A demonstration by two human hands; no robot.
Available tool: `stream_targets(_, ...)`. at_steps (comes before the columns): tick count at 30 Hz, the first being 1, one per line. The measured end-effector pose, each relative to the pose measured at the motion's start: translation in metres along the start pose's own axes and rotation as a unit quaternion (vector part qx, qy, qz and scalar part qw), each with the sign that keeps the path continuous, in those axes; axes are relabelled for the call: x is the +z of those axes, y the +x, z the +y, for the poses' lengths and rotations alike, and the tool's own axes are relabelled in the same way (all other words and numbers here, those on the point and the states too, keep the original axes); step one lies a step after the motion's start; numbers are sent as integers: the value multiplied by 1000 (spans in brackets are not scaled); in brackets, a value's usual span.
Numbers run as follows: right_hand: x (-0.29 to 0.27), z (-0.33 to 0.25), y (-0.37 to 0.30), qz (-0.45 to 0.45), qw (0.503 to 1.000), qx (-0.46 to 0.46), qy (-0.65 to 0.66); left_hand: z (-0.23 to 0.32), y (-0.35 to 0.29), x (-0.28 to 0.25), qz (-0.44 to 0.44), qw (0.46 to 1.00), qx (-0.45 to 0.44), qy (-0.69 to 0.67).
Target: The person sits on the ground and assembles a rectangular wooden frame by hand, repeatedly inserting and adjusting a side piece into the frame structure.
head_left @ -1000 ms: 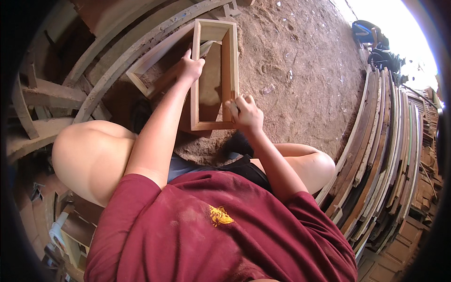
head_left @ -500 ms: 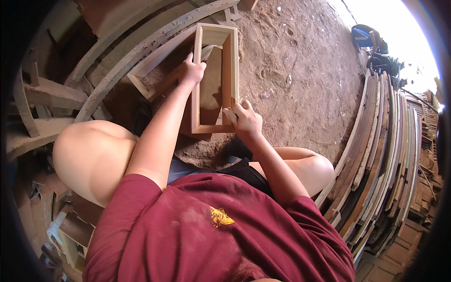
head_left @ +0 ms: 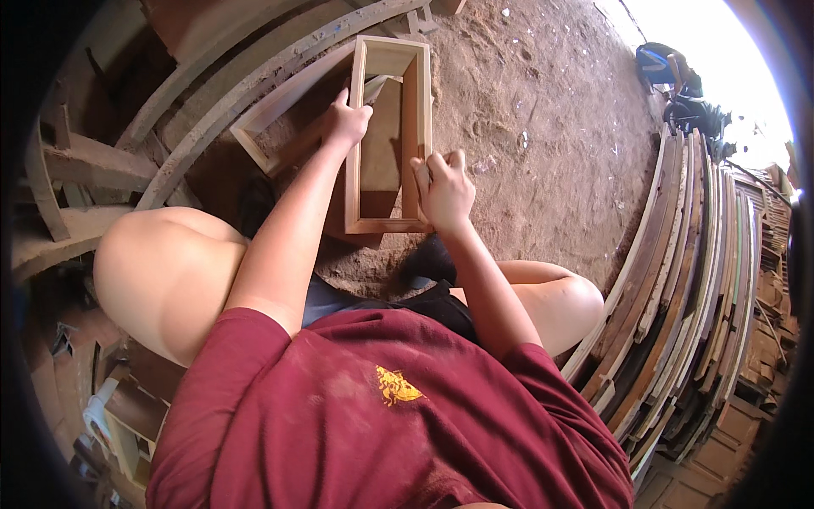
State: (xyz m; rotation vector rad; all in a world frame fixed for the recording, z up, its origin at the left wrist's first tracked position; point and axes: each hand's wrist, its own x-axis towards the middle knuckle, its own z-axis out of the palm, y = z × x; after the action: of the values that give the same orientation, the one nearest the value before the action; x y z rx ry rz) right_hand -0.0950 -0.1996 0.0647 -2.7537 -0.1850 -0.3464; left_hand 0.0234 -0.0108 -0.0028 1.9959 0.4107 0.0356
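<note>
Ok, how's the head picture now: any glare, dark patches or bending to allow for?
Head view: glare blows the upper right to white; the far left is dim; the plank stack bows toward the black rim; the frame and left hand read clearly; whether the right hand holds anything, I can't tell.

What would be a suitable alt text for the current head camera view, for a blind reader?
A person's left hand grips the left side of a rectangular wooden frame, while the curled right hand is at its right side. Another wooden piece shows at its left, with sandy ground around and long boards stacked farther right.
</note>
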Motion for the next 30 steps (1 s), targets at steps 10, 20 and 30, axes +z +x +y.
stream_targets(10, 7, 4, -2, 83, 995, -38, -47, 7, -5, -7, 8, 1000, 19, 2)
stream_targets(20, 6, 6, -13, 58, 997, -11, -58, 0, -1, -2, 20, 1000, 19, 9)
stream_targets(30, 1, 10, -25, 47, 997, 2, -65, 11, -7, -9, -5, 999, 6, 32)
